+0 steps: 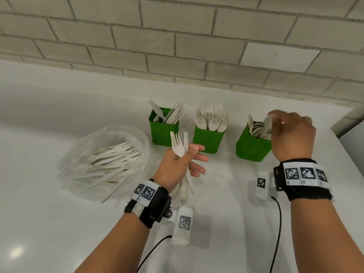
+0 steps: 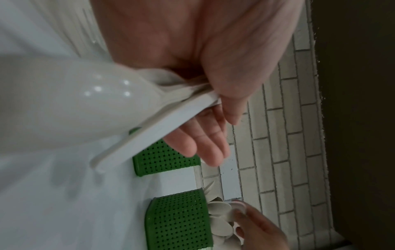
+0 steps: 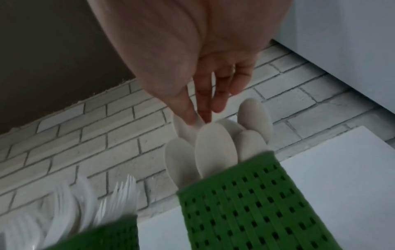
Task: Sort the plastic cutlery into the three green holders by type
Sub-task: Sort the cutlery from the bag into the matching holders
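1. Right hand (image 1: 291, 134) over the right-most holder (image 1: 254, 146), fingertips pinching a spoon (image 1: 268, 121) bowl-up; the grip is blurred, so probably not yet released.
2. Left hand (image 1: 181, 164) clamps a fork (image 1: 177, 144) plus other pieces, long axes upright.
3. Fork holder (image 1: 208, 138) stands just beyond the left hand, which is nearer it.
4. Unsorted cutlery remains in the bag (image 1: 102, 160), left on the counter (image 1: 59, 223).

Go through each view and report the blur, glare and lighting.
Head view: evenly lit and mostly sharp, a soft glare spot on the counter, right hand slightly motion-blurred. Left wrist view: dim, the spoon bowl close to the lens is soft with small highlights. Right wrist view: dim, the forks at lower left smear, the spoons soft.
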Demonstrator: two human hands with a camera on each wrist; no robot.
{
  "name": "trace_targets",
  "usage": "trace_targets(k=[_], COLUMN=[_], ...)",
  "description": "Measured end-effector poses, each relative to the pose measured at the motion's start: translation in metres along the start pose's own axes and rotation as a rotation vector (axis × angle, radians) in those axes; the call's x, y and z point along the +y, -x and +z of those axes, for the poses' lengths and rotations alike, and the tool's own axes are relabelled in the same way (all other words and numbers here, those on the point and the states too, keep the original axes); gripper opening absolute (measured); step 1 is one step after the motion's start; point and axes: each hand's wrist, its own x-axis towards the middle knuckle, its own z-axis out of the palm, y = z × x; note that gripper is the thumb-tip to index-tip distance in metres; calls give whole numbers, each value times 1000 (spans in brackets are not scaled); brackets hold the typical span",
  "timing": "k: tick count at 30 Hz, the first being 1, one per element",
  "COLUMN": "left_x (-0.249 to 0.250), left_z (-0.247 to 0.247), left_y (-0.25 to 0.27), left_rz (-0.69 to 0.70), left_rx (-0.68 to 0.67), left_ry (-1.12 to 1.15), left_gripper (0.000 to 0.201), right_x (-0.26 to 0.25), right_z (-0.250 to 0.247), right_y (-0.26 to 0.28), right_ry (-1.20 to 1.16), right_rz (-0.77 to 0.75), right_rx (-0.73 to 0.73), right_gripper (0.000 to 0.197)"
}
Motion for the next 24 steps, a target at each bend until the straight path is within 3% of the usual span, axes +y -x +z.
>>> trace_targets(k=[4,6,9,11,12,13,14,16,17,21,24], left_x=[1,2,3,5,6,8,10,14,17,23,25], left_z=[-1,-2,-3,-2,-3,-4,-4,-7,-9,-18,-29], left_y=[1,0,-1,-2,-4,-6,-8,-13,-15,-19,-19], left_rz=[-16,-25,-14,-9,-5,3,17,62,85,115,102], left_rx=[-2,13,32,40,55,77,106,173,215,337,343], left_ry=[8,14,1,39,72,110,150,223,247,342,514], left_gripper=[21,24,27,27,27,25,24,21,20,17,15], right_x=[-3,-9,-24,-41,-54,-67,-81,-103,-110,-120,-112], right_z=[8,6,3,0,-2,-3,-4,4,12,32,34], right_y=[6,7,9,14,18,25,36,62,75,93,85], right_ry=[95,118,82,-89,-247,-417,-546,-681,-755,-1106,-1198], right_rz=[117,131,80,-24,-66,-66,-37,44,81,290,370], right_rx=[-78,-119,-102,-45,-117,-294,-574,-1109,-1219,-1089,-971], right_gripper=[36,47,49,43,39,34,35,57,61,28,26])
